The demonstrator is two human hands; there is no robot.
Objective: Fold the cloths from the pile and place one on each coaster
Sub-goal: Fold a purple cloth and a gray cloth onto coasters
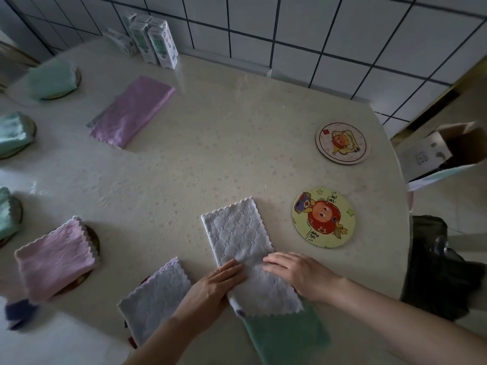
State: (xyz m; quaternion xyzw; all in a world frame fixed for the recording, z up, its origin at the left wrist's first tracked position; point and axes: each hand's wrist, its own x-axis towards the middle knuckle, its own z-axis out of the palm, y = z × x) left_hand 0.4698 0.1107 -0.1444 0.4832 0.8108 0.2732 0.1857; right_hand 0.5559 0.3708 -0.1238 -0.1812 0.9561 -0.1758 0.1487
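A long white cloth, folded into a strip, lies on the table in front of me. My left hand and my right hand press flat on its near half, fingers spread. Under its near end lies a green cloth. A folded white cloth sits left of my left hand. Two bare round coasters lie to the right: a yellow one and a pale one. On the left, a pink folded cloth and three green folded cloths rest on coasters.
A purple cloth pile lies at the back left of the table. Milk cartons stand against the tiled wall. An open cardboard box and a black bag sit off the table's right edge.
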